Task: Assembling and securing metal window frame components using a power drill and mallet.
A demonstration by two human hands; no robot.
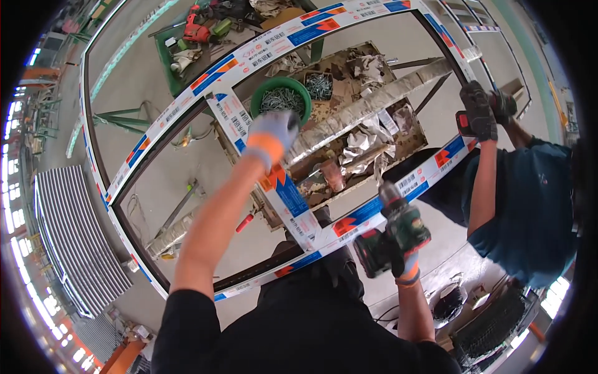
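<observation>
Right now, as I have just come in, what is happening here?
The person's right hand holds a green drill near the labelled frame. The left hand is at a green bowl of metal fasteners; blur hides whether it holds any. On the right, a co-worker's gloved hand holds a power tool.

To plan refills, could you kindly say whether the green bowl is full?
The bowl is partly full: screws lie inside, below its rim.

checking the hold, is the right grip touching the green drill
Touching. The head view shows the right grip closed around the green drill at its handle, beside the battery.
</observation>
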